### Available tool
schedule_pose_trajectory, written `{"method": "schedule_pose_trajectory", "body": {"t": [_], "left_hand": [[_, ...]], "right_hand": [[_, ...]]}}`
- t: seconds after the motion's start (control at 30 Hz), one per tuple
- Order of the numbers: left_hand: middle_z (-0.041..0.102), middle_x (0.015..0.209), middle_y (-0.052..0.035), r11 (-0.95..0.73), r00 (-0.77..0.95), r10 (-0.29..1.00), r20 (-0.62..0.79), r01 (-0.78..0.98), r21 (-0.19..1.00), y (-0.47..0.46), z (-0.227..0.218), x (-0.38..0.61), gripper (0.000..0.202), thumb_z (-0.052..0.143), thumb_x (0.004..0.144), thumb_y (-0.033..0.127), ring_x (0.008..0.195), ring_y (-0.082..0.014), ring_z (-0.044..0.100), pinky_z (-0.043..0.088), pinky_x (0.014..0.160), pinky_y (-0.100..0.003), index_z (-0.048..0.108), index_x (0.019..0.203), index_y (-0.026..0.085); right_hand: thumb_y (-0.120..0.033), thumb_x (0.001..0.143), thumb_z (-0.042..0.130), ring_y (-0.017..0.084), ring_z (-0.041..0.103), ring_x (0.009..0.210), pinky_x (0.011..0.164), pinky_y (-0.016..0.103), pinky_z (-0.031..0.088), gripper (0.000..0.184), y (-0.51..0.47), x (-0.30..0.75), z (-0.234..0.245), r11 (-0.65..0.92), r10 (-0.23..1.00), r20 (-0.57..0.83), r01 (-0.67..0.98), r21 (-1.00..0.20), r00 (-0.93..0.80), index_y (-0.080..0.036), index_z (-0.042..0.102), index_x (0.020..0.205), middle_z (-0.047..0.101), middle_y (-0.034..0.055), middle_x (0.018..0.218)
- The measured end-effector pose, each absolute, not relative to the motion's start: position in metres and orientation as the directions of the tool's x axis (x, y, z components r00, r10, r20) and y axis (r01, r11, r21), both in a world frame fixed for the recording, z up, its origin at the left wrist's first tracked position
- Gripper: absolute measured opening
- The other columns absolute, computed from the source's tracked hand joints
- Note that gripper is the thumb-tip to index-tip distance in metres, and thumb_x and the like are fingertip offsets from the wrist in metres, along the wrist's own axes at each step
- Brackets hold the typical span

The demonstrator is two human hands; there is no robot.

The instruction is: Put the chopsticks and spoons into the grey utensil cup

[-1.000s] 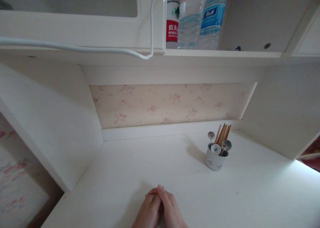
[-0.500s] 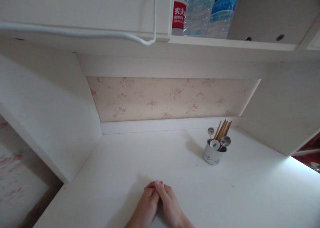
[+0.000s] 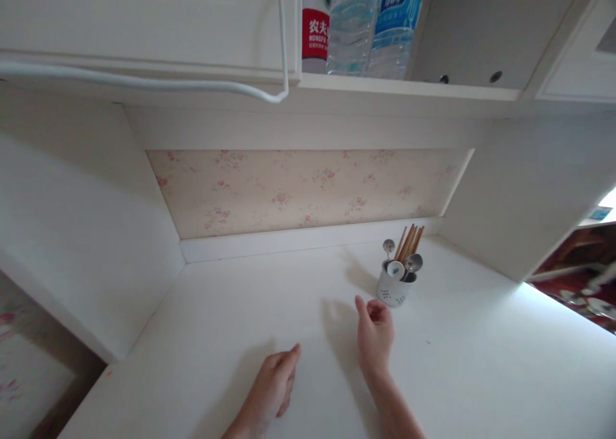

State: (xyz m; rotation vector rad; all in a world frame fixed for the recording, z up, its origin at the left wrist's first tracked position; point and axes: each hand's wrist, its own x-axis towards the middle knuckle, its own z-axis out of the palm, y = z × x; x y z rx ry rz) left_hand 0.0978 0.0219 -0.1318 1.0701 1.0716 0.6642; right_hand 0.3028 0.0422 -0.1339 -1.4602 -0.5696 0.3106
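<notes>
Looks like the reaching step, with the right hand [image 3: 375, 337] half-curled, seemingly empty, just short of the cup [image 3: 392, 292] right of centre, and the left hand [image 3: 272, 382] loose, seemingly empty at lower centre, and likely calls next for widening the right hand.

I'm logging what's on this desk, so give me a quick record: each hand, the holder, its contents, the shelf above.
Left hand: nothing seen in it; nearer the front of the white tabletop
Right hand: fingers curled, beside the holder; contact unclear
Holder: pale, upright, with small holes
Contents: wooden sticks, two metal spoons, a round white piece
Shelf: three bottles, tops out of frame
</notes>
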Motion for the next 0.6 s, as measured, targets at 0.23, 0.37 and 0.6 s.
{"method": "schedule_pose_trajectory", "body": {"t": [0.23, 0.37, 0.6], "left_hand": [[0.017, 0.038, 0.0141, 0.366, 0.398, 0.848, -0.35, 0.037, 0.93, 0.019, -0.128, 0.096, 0.062, 0.057, 0.067, 0.077, 0.032, -0.003, 0.009, 0.007, 0.033, -0.021, 0.028, 0.056, 0.024], [0.019, 0.039, 0.0141, 0.384, 0.413, 0.838, -0.357, 0.02, 0.923, 0.019, -0.126, 0.094, 0.06, 0.059, 0.068, 0.074, 0.032, -0.0027, 0.01, 0.007, 0.034, -0.02, 0.028, 0.057, 0.023], [0.02, 0.036, 0.0138, 0.39, 0.404, 0.842, -0.358, 0.003, 0.921, 0.022, -0.134, 0.095, 0.062, 0.059, 0.064, 0.077, 0.03, -0.0028, 0.01, 0.006, 0.032, -0.021, 0.03, 0.056, 0.024]], "right_hand": [[-0.051, 0.059, 0.078, 0.025, 0.052, 0.093, 0.087, 0.044, 0.046, 0.084, 0.055, 0.373, -0.148, -0.038, 0.14, 0.269, 0.276, -0.96, 0.953, -0.015, 0.043, 0.127, 0.042, 0.014, 0.12], [-0.052, 0.057, 0.08, 0.031, 0.048, 0.112, 0.103, 0.048, 0.037, 0.106, 0.064, 0.389, -0.155, -0.069, 0.171, 0.332, 0.348, -0.935, 0.928, -0.012, 0.031, 0.141, 0.038, 0.0185, 0.133], [-0.053, 0.057, 0.078, 0.037, 0.035, 0.132, 0.112, 0.048, 0.025, 0.119, 0.077, 0.402, -0.154, -0.008, 0.359, 0.299, 0.323, -0.946, 0.884, -0.012, 0.015, 0.149, 0.03, 0.0192, 0.148]]}}
